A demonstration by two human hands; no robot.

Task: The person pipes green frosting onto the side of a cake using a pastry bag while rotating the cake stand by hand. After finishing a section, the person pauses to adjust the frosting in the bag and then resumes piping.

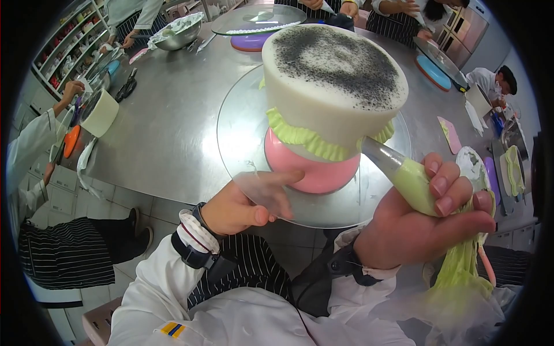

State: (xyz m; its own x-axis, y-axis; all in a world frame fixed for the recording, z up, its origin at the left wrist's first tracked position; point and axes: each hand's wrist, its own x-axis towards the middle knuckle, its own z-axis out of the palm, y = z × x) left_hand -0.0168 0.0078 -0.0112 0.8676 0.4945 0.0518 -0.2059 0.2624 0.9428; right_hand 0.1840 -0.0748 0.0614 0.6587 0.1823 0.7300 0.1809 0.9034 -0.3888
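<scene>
Stainless steel fills most of the view: a wide shared surface [167, 115] with other people in white coats and striped aprons working round its edges. At the far left one of them tends a small white cake [99, 112], and a metal bowl [176, 33] sits further back.

Nearer the middle, the person's left hand [242, 205] lies open, its fingers stretched flat against the underside of the rim of a glass turntable [231, 138] and blurred through the glass; it grips nothing. On the turntable's pink stand [314, 170] stands a tall white cake [332, 81] with dark speckles on top and a green ruffle [300, 137] running along its lower edge.

To the right, the right hand [427, 222] is closed tight round a piping bag [412, 181] of green cream, with the metal nozzle [375, 153] touching the cake's bottom edge where the ruffle runs.

By the look of it, the step in hand is piping the frill round the base. The next move seems to call for a small turn of the disc by the left hand, with steady pressure on the bag, so that the new folds meet the old ones.
</scene>
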